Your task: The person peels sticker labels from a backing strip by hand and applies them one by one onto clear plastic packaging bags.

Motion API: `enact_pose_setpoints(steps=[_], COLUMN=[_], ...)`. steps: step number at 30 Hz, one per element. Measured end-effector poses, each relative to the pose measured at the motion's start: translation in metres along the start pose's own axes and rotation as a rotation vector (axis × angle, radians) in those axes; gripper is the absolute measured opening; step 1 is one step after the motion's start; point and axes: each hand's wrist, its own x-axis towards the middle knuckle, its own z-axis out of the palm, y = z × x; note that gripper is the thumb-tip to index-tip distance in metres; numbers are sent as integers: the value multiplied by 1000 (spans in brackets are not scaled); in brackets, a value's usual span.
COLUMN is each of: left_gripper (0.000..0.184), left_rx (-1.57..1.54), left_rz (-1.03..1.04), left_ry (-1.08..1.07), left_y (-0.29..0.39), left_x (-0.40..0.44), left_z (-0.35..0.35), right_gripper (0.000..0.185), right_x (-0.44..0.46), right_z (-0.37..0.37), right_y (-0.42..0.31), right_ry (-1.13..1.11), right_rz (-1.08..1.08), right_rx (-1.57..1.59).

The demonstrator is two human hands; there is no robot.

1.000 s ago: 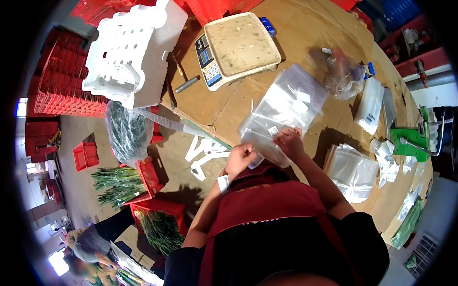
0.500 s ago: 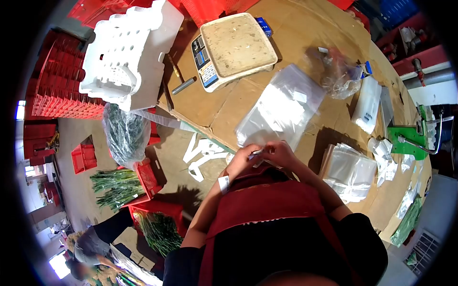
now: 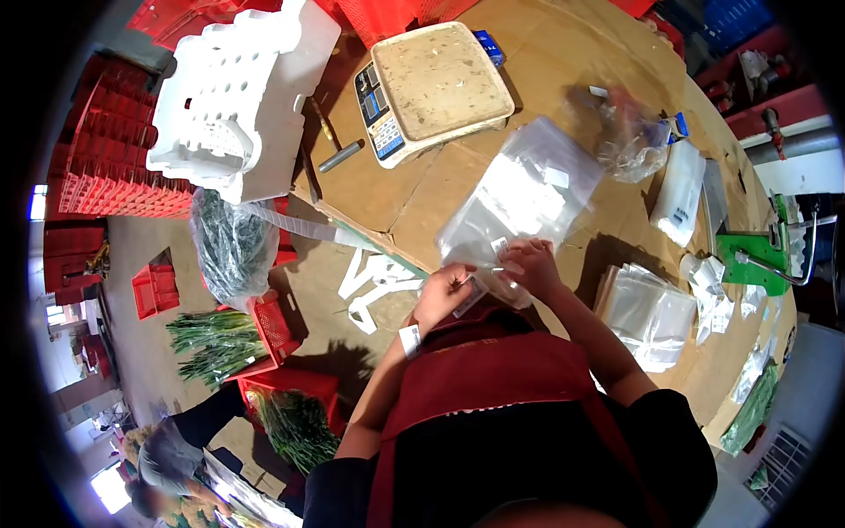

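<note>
My left hand is closed at the table's near edge, pinching a small strip of printed labels in front of the red apron. To its right, my right hand has its fingers bent together over the near end of the clear plastic bags. A small white printed label shows at its fingertips. Another label lies farther up on the bags. One more white label sticks to my left wrist.
A scale stands beyond the bags, left of a crumpled plastic bag. More clear bags are stacked at right, near a green metal device. White crates stand at left; a co-worker bends at lower left.
My hands have moved apart. The right hand has shifted right and up, with a label now showing at its fingertips; the label strip now shows at the left hand.
</note>
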Motion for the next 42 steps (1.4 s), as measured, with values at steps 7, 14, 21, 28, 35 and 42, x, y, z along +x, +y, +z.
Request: enact_pose_setpoints(steps=[7, 14, 21, 28, 35, 42], left_gripper=[11, 21, 14, 12, 8, 10], left_rx=[185, -40, 260, 29, 34, -53], left_rz=[-102, -39, -126, -275, -89, 0], left_ry=[62, -116, 47, 83, 60, 31], left_y=[6, 21, 2, -23, -4, 10], left_x=[-1, 5, 2, -7, 0, -2], left_z=[-1, 5, 5, 1, -1, 8], right_gripper=[13, 15, 18, 31, 10, 14], right_x=[21, 29, 15, 18, 21, 35], right_z=[-22, -40, 11, -19, -18, -56], right_y=[40, -40, -28, -18, 2, -31], right_ry=[527, 154, -62, 135, 54, 760], right_rz=[211, -55, 432, -102, 190, -1], right_rx=[280, 219, 612, -24, 306, -46])
